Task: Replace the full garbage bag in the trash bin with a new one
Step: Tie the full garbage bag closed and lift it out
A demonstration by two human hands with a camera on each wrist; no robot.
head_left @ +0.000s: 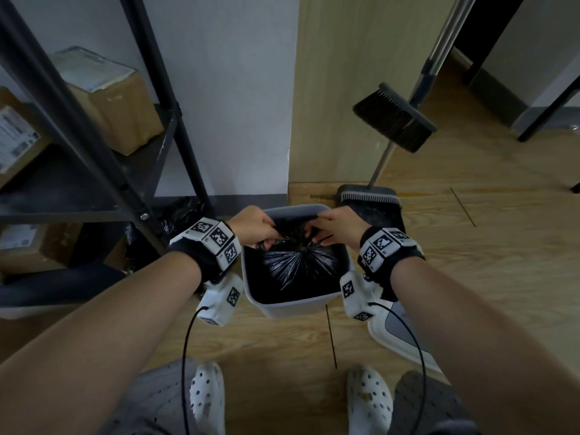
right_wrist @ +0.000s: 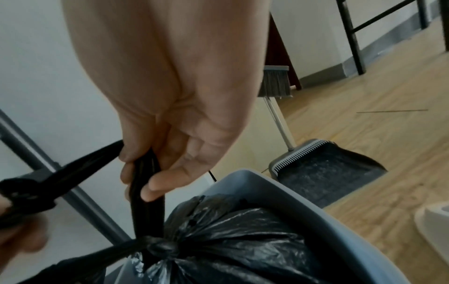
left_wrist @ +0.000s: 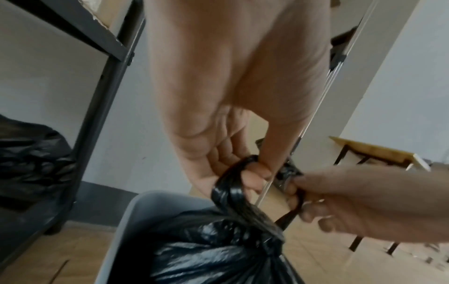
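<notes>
Trash bin: the grey trash bin (head_left: pixel 296 304) stands upright on the wooden floor (head_left: pixel 470 246), its square mouth facing up, right in front of the person's white clogs (head_left: pixel 208 400).
Contents of the bin: a full black garbage bag (head_left: pixel 298 268) sits inside, its plastic gathered to a knot (right_wrist: pixel 161 247) at the top middle.
Bag tails: two twisted black tails (right_wrist: pixel 145 192) rise from the knot; one runs nearly straight up from the bin, the other stretches sideways toward the far hand.
Left hand: the left hand (left_wrist: pixel 233 153) is over the bin's far-left part, fingers curled round a loop of twisted bag plastic.
Right hand: the right hand (right_wrist: pixel 175 146) is over the bin's far-right part, thumb and fingers pinching the upright tail just above the knot.
Behind the bin: a dustpan (head_left: pixel 373 208) stands just beyond the bin's far-right corner, lined with dark plastic; a broom (head_left: pixel 395 120) hangs on its pole above it.
Left of the bin: a dark metal shelf (head_left: pixel 94 171) holds cardboard boxes (head_left: pixel 110 98); another black bag (left_wrist: pixel 31 161) lies by its foot.
Right of the bin: a white-and-grey lid-like piece (head_left: pixel 398 331) lies on the floor, touching distance unclear.
</notes>
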